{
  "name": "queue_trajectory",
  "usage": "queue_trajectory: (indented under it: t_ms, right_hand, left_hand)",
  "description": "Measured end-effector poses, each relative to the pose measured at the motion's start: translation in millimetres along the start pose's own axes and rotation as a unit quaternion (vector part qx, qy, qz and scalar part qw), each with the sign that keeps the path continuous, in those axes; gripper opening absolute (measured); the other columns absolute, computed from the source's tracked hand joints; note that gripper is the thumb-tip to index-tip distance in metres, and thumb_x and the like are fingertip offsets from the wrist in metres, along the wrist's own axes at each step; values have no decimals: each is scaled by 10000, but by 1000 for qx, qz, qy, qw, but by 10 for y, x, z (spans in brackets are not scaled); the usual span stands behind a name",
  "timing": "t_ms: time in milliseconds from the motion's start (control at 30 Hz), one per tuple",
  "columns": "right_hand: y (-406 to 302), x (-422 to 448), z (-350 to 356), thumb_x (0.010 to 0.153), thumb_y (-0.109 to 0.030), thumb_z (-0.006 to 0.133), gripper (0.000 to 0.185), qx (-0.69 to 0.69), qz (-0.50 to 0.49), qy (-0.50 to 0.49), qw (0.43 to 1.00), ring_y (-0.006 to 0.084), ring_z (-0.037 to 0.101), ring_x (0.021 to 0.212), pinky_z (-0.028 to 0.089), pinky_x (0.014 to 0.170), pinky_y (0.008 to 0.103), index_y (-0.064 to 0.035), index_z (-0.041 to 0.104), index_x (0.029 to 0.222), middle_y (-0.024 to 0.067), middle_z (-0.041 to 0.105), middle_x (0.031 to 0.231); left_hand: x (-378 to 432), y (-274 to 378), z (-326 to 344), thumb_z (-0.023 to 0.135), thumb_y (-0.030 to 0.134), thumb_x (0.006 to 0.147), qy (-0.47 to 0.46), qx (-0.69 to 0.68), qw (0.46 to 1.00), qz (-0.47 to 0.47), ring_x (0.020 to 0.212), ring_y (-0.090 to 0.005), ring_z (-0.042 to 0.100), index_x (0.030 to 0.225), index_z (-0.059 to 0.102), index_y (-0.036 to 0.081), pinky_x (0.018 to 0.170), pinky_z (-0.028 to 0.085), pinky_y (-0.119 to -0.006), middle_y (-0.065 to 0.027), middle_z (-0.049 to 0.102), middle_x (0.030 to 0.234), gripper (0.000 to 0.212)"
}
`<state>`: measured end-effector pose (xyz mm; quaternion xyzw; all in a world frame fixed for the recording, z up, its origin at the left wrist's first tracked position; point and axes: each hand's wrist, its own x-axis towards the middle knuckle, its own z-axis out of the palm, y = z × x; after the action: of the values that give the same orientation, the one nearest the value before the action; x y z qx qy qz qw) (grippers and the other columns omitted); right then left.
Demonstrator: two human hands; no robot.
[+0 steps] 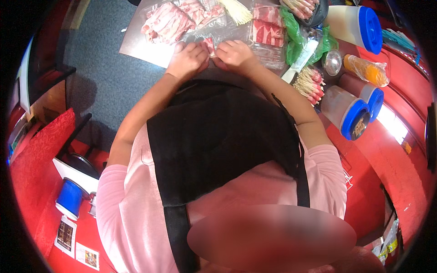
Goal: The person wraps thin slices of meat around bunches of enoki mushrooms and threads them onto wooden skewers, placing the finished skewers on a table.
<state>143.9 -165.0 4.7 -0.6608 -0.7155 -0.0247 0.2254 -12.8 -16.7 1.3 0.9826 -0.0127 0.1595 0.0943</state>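
At the table's near edge, my left hand (191, 58) and my right hand (236, 56) face each other with curled fingers. Both grip a small slice of red-and-white meat (209, 44) between them; the fingers hide most of it. Beyond my left hand lies a pile of thin, fatty meat slices (167, 24) on plastic film. A bundle of enoki mushrooms (237, 12) rests above my right hand. To its right, flat meat slices (268, 32) sit on clear plastic packaging.
A knife (302, 59) lies by a green plastic bag (292, 37). Near my right forearm are meat-wrapped enoki rolls (309, 85); more rolls (300, 8) fill a black container. Blue-lidded containers (344, 111), a metal lid (332, 62) and an orange bottle (367, 70) stand farther right.
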Motion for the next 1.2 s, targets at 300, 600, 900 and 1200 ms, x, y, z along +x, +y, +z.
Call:
queue_trajectory:
  t_ms: [300, 600, 900, 1200]
  right_hand:
    - [-12, 8, 1, 774, -184, 696, 130, 51, 41, -11, 998, 233, 612, 704, 495, 615, 361, -99, 601, 750, 31, 571, 773]
    - [40, 58, 7, 872, -289, 626, 195, 115, 146, -93, 978, 305, 636, 756, 525, 614, 418, -101, 617, 819, 91, 599, 849]
    - [-23, 65, -70, 876, -280, 625, 173, 206, 287, -15, 936, 329, 631, 814, 515, 670, 425, -109, 637, 896, 106, 612, 920]
    - [-28, -50, -157, 841, -176, 691, 149, 215, 160, -16, 963, 306, 629, 856, 527, 716, 373, -99, 663, 966, 89, 625, 965]
  left_hand:
    - [-32, -26, 5, 740, 263, 742, 2, 5, 1000, 27, 849, -121, 580, 853, 666, 169, 718, 367, -357, 59, 638, 855, 163]
    - [12, -4, 24, 743, 303, 742, 15, 17, 1000, 11, 844, -131, 578, 861, 665, 158, 710, 364, -370, 51, 643, 860, 203]
    - [32, 67, -41, 692, 305, 782, -30, -23, 998, -52, 868, -175, 552, 915, 669, 137, 724, 395, -404, 20, 641, 956, 215]
    - [33, 88, -42, 718, 261, 764, -15, -45, 995, -88, 817, -177, 559, 849, 661, 154, 705, 342, -402, 22, 613, 828, 148]
